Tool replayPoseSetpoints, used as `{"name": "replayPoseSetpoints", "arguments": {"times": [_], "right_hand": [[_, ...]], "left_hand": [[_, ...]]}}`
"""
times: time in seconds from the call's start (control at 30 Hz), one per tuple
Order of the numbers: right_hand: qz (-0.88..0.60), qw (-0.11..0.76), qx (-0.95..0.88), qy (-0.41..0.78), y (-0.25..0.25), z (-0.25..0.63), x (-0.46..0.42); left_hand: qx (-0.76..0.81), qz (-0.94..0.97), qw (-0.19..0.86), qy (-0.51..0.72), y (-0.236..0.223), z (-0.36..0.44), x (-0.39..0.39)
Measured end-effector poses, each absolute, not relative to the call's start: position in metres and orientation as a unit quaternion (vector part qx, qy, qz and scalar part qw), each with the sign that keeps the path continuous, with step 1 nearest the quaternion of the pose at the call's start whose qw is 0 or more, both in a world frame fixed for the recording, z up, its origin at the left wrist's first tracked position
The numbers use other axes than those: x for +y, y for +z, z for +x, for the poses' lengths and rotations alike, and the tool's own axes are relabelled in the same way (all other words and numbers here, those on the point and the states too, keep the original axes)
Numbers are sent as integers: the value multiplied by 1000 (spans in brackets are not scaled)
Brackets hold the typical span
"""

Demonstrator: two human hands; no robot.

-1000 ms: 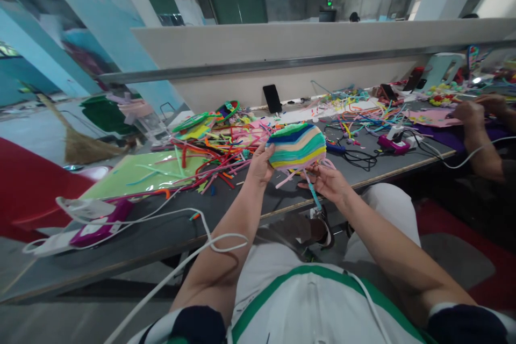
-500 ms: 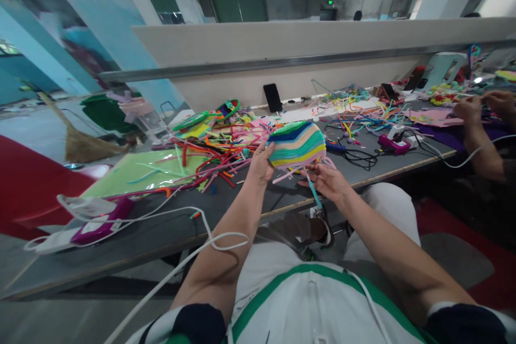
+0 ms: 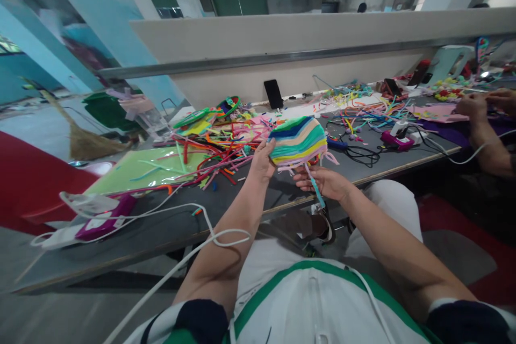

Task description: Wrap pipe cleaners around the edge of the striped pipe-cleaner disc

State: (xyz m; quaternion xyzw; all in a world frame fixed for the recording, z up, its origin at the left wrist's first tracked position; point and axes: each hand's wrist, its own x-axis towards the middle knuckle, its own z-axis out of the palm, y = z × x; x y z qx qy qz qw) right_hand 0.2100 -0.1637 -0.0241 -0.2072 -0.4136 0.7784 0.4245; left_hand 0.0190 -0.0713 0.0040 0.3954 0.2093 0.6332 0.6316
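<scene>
My left hand [image 3: 264, 160] is closed on the left edge of a striped panel of fuzzy pipe cleaners [image 3: 299, 141], with bands of green, navy, peach, teal, yellow and pink. Pink ends stick out along the panel's lower edge. Just under that edge is my right hand [image 3: 322, 181], its fingers loosely stretched out to the left and apart. A hanging pipe cleaner, pink above and teal below [image 3: 316, 189], passes across these fingers, with no clear grip on it.
Loose pipe cleaners [image 3: 209, 158] are heaped on the grey table [image 3: 278, 193] beside a green plastic sheet [image 3: 133, 172]. A phone [image 3: 273, 94] leans at the back. White cable [image 3: 205, 220] crosses my left forearm. At right, another person's hands [image 3: 473, 107] work.
My right hand has shifted left and slightly down from the panel's pink ends, its fingers now straighter. The left hand still holds the panel, and the view has tilted a little.
</scene>
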Motion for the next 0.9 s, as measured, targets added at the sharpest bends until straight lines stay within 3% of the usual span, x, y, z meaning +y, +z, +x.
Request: {"name": "replayPoseSetpoints", "arguments": {"times": [0.27, 0.9], "right_hand": [[-134, 376, -362, 842, -23, 212, -170], [-107, 383, -338, 853, -33, 212, -167]], "left_hand": [[199, 395, 642, 626, 5, 18, -71], [194, 422, 651, 601, 7, 18, -79]]}}
